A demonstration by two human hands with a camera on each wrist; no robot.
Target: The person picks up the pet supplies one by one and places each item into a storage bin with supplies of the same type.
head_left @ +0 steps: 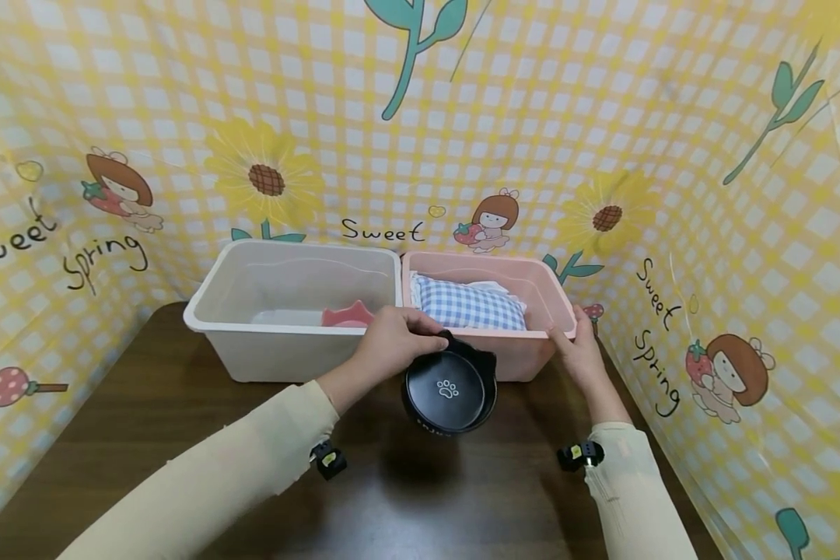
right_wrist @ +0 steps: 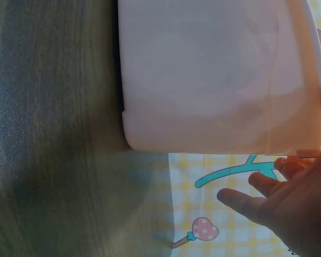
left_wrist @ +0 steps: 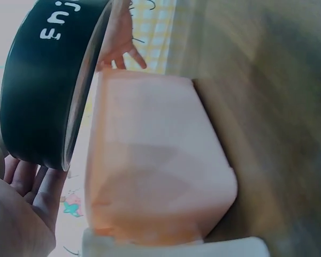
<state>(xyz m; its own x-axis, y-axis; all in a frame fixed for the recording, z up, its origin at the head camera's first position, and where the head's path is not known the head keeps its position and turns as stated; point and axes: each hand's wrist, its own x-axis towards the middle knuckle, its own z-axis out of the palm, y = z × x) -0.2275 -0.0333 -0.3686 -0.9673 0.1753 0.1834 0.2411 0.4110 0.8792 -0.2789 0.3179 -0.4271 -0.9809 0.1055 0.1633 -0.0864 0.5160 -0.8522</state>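
My left hand (head_left: 392, 342) pinches a round black pet bowl (head_left: 450, 393) by its upper edge, near one of its cat-ear points. The bowl hangs tilted in front of the bins, its inside with a white paw print facing me. White lettering runs along its outer side in the left wrist view. At the right, my right hand (head_left: 582, 358) holds the front right corner of a pink storage bin (head_left: 525, 358) by the rim; its other fingers stick out loosely beside the bin in the right wrist view. A blue-and-white checked cushion (head_left: 469, 303) lies inside the pink bin.
A light grey bin (head_left: 280, 354) stands against the left side of the pink one, with a pink object with pointed edges (head_left: 350, 314) inside. Both sit on a dark wooden table (head_left: 392, 505). Yellow checked cloth (head_left: 364, 171) with printed flowers surrounds the table's back and sides.
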